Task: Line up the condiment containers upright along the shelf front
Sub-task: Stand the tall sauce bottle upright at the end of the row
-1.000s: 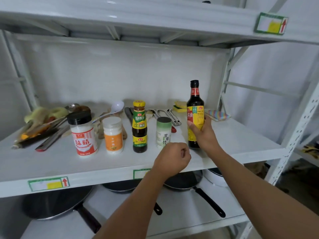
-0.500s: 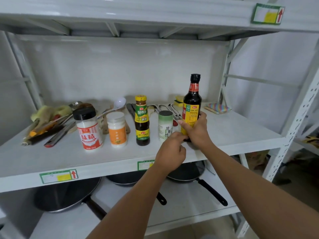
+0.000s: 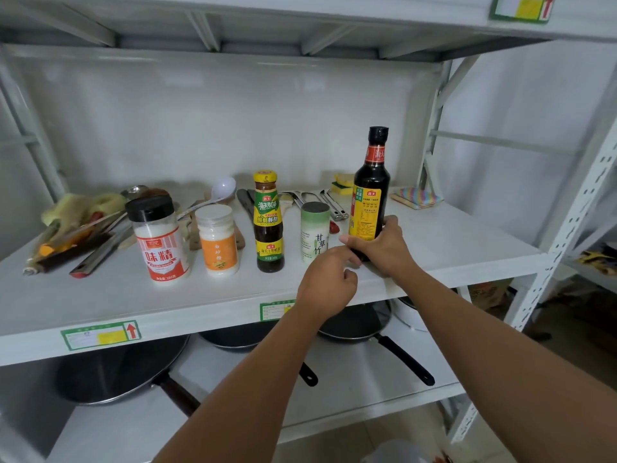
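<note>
Right hand (image 3: 384,248) wraps the tall dark bottle (image 3: 369,192), frame centre-right, at the row's end beside the green-capped shaker (image 3: 314,232). Left hand (image 3: 329,284) loosely curled, empty, fingers at the bottle's base. Advice: seat the base flat, then let go.

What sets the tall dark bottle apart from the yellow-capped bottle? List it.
The tall dark bottle has a black cap; the yellow-capped bottle is shorter, with a green label. The right hand grips the tall one's base; the shorter one stands untouched. Both are upright with dark contents.
</note>
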The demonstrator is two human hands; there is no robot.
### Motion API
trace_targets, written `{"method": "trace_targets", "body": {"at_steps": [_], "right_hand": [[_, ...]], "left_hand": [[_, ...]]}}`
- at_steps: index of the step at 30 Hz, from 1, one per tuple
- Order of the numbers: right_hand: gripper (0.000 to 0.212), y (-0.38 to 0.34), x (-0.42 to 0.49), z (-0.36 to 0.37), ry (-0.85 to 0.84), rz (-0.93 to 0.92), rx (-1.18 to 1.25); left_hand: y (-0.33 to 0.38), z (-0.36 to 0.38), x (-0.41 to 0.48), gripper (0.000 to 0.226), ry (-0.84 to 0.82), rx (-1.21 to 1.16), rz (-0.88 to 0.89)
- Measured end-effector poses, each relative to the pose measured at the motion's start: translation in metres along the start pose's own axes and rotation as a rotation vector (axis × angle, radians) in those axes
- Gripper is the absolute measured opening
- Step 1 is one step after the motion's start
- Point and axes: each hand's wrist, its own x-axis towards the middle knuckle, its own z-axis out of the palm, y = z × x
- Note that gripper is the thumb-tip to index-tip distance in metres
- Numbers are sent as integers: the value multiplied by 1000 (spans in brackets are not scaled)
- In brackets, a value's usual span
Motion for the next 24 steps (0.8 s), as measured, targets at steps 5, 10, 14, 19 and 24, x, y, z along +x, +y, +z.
{"method": "trace_targets", "body": {"at_steps": [5, 10, 14, 19, 24], "right_hand": [[90, 2, -1, -14, -124, 56, 48], [84, 1, -6, -15, -90, 57, 56], [84, 2, -8, -17, -95, 43, 59], [82, 2, -8, -18, -117, 31, 42], [76, 3, -8, -17, -108, 17, 41]], "left_hand": [[2, -2, -1, 23, -16, -15, -58], [3, -1, -2, 22, -36, -20, -106], [1, 0, -1, 23, -43, -16, -124], [2, 1, -2, 24, -46, -17, -148], [5, -2, -3, 25, -36, -29, -132]]}}
